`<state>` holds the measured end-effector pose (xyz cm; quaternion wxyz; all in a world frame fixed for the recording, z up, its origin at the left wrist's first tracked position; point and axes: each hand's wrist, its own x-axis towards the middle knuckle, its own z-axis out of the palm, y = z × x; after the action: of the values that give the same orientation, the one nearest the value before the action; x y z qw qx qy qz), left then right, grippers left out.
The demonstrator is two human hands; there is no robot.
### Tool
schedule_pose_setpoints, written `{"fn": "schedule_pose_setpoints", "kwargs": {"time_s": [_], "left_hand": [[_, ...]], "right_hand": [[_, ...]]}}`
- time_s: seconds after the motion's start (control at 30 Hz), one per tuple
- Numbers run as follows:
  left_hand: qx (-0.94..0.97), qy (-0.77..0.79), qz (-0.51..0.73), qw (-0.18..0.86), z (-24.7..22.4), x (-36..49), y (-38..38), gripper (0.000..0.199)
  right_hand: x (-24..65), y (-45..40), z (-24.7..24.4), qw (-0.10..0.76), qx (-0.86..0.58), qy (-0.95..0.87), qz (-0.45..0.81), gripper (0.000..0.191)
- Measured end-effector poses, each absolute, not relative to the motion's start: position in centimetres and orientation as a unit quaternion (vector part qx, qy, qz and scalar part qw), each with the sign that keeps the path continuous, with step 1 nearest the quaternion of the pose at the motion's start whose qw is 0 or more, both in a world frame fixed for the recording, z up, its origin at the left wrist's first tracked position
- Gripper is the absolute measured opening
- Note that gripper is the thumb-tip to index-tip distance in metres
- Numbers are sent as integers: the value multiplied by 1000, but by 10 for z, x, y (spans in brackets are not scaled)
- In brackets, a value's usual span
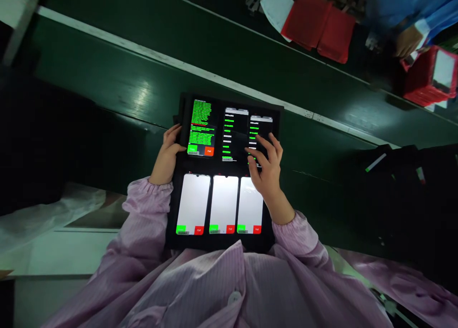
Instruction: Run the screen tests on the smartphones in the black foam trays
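A black tray lies in front of my body, with several lit smartphones set in two rows. In the far row, the left phone shows dense green text above a green and a red button. The middle phone and the right phone show lists of white and green lines. White screens with green and red buttons fill the near row, as on its left phone. My left hand grips the tray's left edge. Over the far-right phone, my right hand has its fingers spread; whether they touch the screen cannot be told.
A pale strip runs across the green bench beyond the tray. Red packets lie at the far right, near a co-worker's hand and a red stack. Dark trays stand at the right.
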<state>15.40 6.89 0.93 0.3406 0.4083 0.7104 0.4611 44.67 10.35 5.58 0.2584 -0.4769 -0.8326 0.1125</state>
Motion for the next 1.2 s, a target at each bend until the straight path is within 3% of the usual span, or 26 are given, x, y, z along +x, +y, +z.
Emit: {"fn": "schedule_pose_setpoints", "kwargs": {"time_s": [0.27, 0.6, 0.97, 1.2], "left_hand": [[396, 724, 441, 354, 17, 156, 72, 61], [409, 709, 464, 339, 8, 153, 73, 49], [416, 710, 456, 339, 12, 151, 73, 42], [378, 718, 472, 344, 15, 157, 72, 43]], "right_hand": [[446, 104, 55, 249, -482, -829, 135, 32], [448, 104, 51, 262, -460, -840, 115, 31], [433, 98, 59, 159, -481, -853, 121, 27], [465, 90, 59, 181, -543, -815, 90, 33]]}}
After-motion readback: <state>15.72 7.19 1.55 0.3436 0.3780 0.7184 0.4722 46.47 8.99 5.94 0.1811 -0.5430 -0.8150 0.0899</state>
